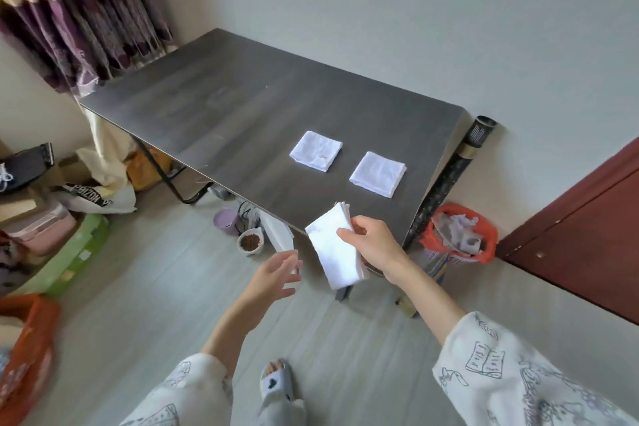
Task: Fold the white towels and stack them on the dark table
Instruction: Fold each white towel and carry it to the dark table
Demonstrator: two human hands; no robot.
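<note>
Right hand: the right hand (371,245) is reaching forward, thumb and fingers pinching a folded white towel (337,249) by its right edge — the towel is hanging over the near edge of the dark table (221,107).
Left hand: the left hand (275,275) is hovering just left of that towel, fingers spread and relaxed, holding nothing.
Table: two folded towels are lying apart — the left towel (315,150) and the right towel (377,174).

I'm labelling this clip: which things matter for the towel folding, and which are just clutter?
Job: folded towel held by right hand; left hand; two folded towels apart on dark table.
Clutter: orange bin, pet-food bowl, curtain, purple pot.
</note>
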